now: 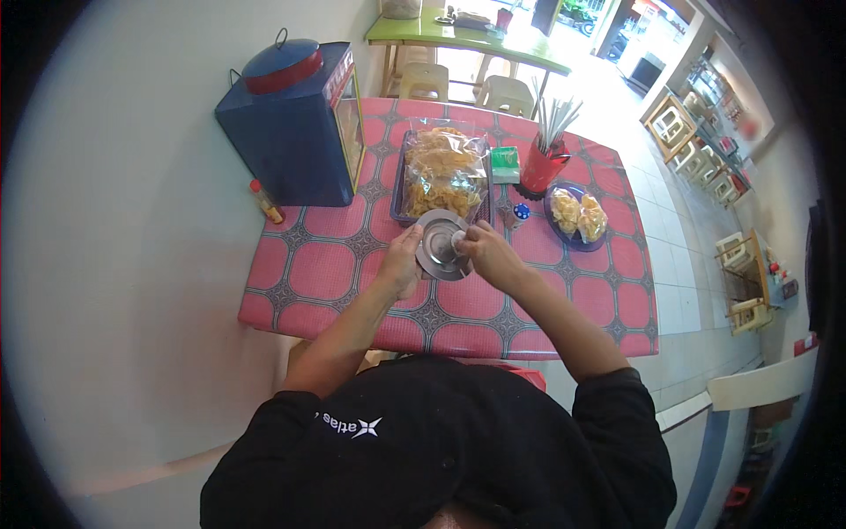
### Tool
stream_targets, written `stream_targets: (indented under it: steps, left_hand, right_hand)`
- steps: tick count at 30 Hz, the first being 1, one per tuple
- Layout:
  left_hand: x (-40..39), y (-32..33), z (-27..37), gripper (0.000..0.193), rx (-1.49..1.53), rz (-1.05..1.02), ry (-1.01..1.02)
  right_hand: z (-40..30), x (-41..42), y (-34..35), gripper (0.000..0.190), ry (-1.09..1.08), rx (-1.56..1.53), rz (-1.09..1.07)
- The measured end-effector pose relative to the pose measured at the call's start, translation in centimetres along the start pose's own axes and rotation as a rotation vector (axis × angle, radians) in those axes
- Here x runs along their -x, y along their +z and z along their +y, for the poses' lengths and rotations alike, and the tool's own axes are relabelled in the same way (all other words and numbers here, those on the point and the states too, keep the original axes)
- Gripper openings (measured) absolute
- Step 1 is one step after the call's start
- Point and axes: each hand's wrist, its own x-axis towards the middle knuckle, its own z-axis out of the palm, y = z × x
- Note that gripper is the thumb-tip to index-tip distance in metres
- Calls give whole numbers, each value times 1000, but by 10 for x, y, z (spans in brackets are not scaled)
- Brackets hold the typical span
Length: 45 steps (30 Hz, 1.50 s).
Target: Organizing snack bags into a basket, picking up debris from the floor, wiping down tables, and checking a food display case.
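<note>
My left hand (400,261) grips the rim of a small round metal dish (435,239), tilted up above the near half of the table. In my right hand (492,256) is a small white wad (457,242), possibly tissue, pressed against the dish's inner face. My fingers partly cover the wad, so its material is unclear. Just beyond the dish lies a blue plastic basket (397,192) with clear bags of fried crackers (441,165) in it. A small shaker with a blue dotted cap (521,211) stands to the right of my right hand.
A pink patterned tablecloth (330,271) covers the table. A blue metal cracker box (284,145) and a sauce bottle (267,202) stand left. Right are a green tissue pack (505,164), a red cup (544,168) of straws, and a purple plate (576,244) with bagged crackers.
</note>
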Motion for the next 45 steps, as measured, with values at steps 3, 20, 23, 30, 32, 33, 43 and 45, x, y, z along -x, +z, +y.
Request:
stream_targets:
  steps: [3,20,23,30,32,33,43,45]
  left_hand:
    - [-7,0,-8,34,0,55,6]
    - [-31,3,-63,36,-315,300,167]
    - [-25,7,-64,40,-256,313,148]
    - [-10,4,-40,56,111,3,-95]
    - [-9,6,-36,56,165,-19,-49]
    - [-9,7,-35,58,201,-4,-14]
    - [-13,13,-31,57,210,-18,-49]
    - [-13,14,-33,57,198,17,-33]
  right_hand:
    - [-8,12,12,21,204,-78,-135]
    - [-35,16,42,18,685,-618,18]
    - [-34,13,42,19,894,-1176,60]
    - [-3,14,28,21,984,-1953,-7]
    - [7,16,26,19,960,-2138,-65]
    - [11,17,25,19,911,-2149,-76]
    - [22,17,17,16,993,-1977,-161]
    - [19,15,17,16,1039,-1852,-147]
